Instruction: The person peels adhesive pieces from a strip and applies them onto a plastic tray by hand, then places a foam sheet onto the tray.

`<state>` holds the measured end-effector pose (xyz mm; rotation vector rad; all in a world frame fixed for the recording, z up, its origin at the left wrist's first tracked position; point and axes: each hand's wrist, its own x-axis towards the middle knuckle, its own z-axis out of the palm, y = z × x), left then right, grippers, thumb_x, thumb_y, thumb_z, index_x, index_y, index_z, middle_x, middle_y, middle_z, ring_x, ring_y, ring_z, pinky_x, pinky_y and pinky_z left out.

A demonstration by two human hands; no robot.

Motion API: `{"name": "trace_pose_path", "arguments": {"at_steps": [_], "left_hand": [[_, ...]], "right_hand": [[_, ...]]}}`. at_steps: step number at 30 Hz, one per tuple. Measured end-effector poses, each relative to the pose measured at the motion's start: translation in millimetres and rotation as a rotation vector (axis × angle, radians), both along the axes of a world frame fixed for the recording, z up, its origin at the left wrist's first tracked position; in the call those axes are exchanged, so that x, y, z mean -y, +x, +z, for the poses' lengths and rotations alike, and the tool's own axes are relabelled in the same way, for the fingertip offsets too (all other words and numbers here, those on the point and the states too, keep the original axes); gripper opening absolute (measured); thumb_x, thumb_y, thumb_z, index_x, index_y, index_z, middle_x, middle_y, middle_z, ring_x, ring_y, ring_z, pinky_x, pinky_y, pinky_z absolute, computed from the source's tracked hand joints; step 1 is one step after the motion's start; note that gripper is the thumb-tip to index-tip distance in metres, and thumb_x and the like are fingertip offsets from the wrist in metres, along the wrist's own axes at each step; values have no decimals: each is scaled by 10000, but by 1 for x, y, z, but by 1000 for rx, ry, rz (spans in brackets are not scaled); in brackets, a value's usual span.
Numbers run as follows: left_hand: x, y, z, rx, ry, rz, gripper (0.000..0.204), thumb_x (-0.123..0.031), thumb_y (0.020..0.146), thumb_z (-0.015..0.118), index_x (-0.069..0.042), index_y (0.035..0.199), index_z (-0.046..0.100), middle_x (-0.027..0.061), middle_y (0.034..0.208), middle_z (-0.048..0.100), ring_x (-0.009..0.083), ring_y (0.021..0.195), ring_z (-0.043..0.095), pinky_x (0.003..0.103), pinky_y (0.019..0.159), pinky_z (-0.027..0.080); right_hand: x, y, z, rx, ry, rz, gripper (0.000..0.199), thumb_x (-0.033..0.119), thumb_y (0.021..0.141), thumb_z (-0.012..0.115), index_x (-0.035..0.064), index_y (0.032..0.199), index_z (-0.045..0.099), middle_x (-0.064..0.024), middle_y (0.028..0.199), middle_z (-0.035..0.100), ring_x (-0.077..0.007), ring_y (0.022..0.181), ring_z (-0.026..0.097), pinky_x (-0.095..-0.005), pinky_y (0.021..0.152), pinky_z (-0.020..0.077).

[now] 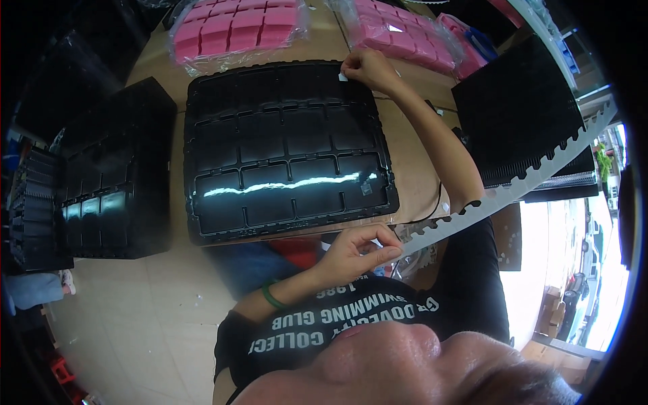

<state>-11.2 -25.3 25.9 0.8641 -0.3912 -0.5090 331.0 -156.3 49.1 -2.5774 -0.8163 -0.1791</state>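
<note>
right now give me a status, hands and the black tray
Right hand pressing a small white label at far edge of black tray. Left hand pinching white notched strip. Nothing in the way.

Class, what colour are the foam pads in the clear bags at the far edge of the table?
Pink foam pads, seen in the head view.

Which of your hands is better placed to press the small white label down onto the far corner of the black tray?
Right. The right hand already pinches the white label at the black tray's far corner; the left hand holds the backing strip.
</note>
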Motion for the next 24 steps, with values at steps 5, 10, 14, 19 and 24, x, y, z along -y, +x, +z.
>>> {"name": "trace_pose_path", "arguments": {"at_steps": [5,10,14,19,24], "left_hand": [[2,4,-7,41,-38,40,117,-93,978,639,13,1017,670,66,992,645,100,772,665,200,629,516],[2,6,-8,36,-10,28,116,-83,973,642,20,1020,664,73,1001,646,108,778,671,206,652,536],[2,8,-10,35,-10,43,107,-75,971,642,18,1021,661,70,1000,640,108,773,666,212,651,537],[2,9,-9,36,-11,22,89,-63,971,637,10,1016,661,65,1002,637,98,767,661,203,631,519],[-1,7,-7,49,10,31,81,-58,971,635,4,1015,663,63,1011,638,87,761,657,193,612,496]], "right_hand": [[1,1,-1,-7,47,57,185,180,790,726,21,882,752,-166,843,730,-308,825,708,-408,786,537],[0,0,5,-21,-12,71,156,153,801,742,32,900,734,-106,833,717,-236,801,689,-357,756,529],[2,-2,3,94,-42,145,163,159,803,737,30,902,728,-108,829,709,-244,801,680,-364,757,523],[-2,-3,9,23,-88,91,186,177,790,744,28,901,725,-111,805,692,-239,773,668,-360,742,513],[-1,-4,8,-50,-25,133,194,165,769,743,8,883,741,-125,796,719,-231,760,699,-348,742,536]]}}
